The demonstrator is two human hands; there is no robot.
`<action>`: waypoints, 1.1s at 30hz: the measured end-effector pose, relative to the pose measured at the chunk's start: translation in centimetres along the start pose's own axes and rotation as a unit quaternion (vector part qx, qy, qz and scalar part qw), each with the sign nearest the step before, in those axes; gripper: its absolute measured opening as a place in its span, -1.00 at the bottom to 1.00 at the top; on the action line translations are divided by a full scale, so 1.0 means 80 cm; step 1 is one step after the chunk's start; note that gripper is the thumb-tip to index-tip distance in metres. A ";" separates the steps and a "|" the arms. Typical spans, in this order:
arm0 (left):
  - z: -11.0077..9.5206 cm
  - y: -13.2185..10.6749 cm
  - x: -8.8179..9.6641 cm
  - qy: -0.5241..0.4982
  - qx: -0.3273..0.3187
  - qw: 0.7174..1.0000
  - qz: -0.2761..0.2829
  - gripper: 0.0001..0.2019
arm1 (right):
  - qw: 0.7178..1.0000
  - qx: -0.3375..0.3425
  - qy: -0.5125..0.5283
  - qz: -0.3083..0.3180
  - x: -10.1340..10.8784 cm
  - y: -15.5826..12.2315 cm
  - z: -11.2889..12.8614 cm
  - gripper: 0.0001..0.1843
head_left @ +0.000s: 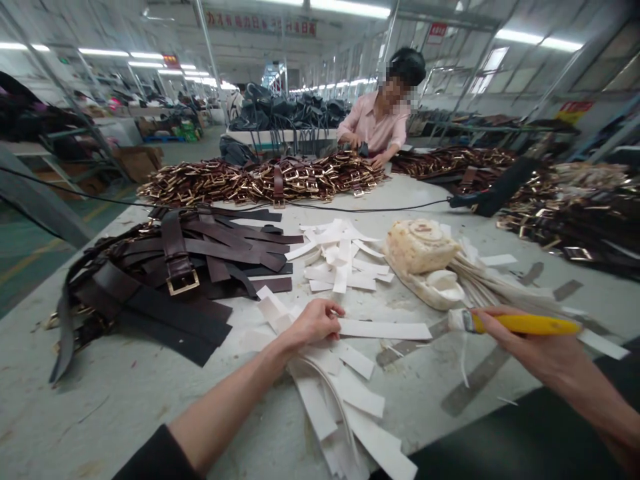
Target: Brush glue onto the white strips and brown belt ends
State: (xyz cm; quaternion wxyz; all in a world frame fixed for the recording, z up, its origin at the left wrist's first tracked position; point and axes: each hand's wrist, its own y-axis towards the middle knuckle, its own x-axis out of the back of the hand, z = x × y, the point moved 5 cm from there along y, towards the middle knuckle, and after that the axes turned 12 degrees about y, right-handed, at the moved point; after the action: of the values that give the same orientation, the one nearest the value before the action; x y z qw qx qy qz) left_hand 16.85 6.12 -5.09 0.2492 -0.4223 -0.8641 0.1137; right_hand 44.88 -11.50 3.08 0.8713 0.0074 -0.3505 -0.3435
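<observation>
My left hand (314, 323) rests with curled fingers on a long white strip (384, 329), pinching its left end against the table. My right hand (520, 337) grips a brush with a yellow handle (525, 325); its white bristle end (456, 320) points left toward the strip. More white strips (340, 257) lie scattered just beyond, and a bundle of them (350, 407) fans out under my left forearm. A glue-crusted pot (420, 247) stands just beyond the brush.
A pile of dark brown leather belts with brass buckles (180, 273) lies to the left. Heaps of buckled straps (260, 180) cover the far side, where a person in a pink shirt (377, 123) works. A black cable (380, 209) crosses the grey table (125, 400).
</observation>
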 end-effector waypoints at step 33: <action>0.018 -0.002 -0.001 -0.139 0.013 0.990 -0.003 -0.82 | 0.961 0.230 -0.041 0.147 -0.127 0.083 0.161 -0.50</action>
State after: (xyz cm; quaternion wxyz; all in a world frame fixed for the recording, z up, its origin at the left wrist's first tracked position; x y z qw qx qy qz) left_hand 16.04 5.97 -6.30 0.1328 -0.3969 -0.8898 0.1820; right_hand 35.62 2.63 8.36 0.8716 0.1421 -0.4530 -0.1220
